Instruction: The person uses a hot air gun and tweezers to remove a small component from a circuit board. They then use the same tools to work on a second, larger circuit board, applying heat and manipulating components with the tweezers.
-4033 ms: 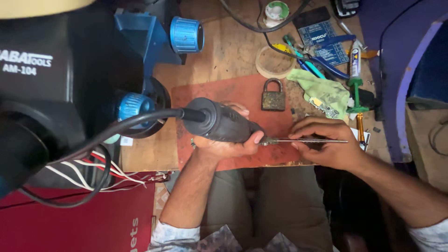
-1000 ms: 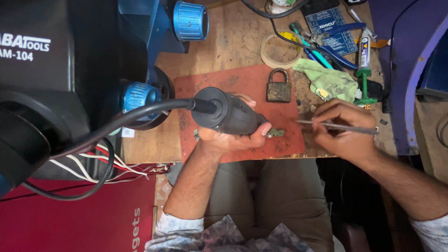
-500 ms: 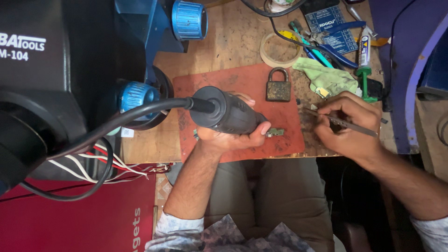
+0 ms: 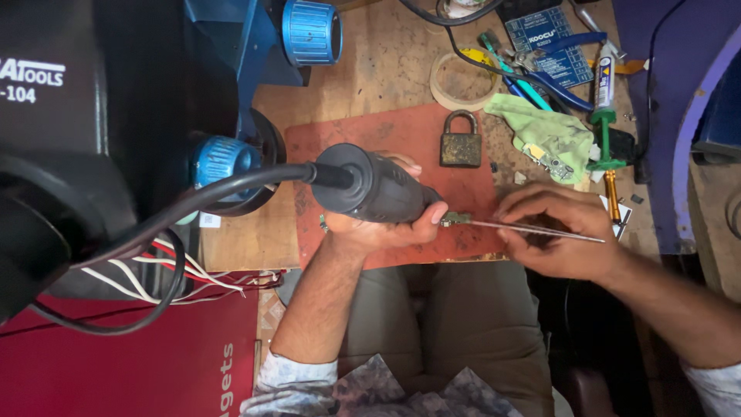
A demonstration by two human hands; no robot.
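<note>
Red mat (image 4: 363,139) lies under our hands: left hand (image 4: 378,225) grips a black rotary tool (image 4: 370,188), right hand (image 4: 557,228) pinches thin tweezers (image 4: 532,229); brass padlock (image 4: 461,141) and green cloth (image 4: 544,131) lie beyond.

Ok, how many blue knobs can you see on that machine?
2. One blue knob sits at the top, on the blue machine body. The other blue knob is lower, just left of the corded rotary tool in the left hand. More may be hidden.
</note>
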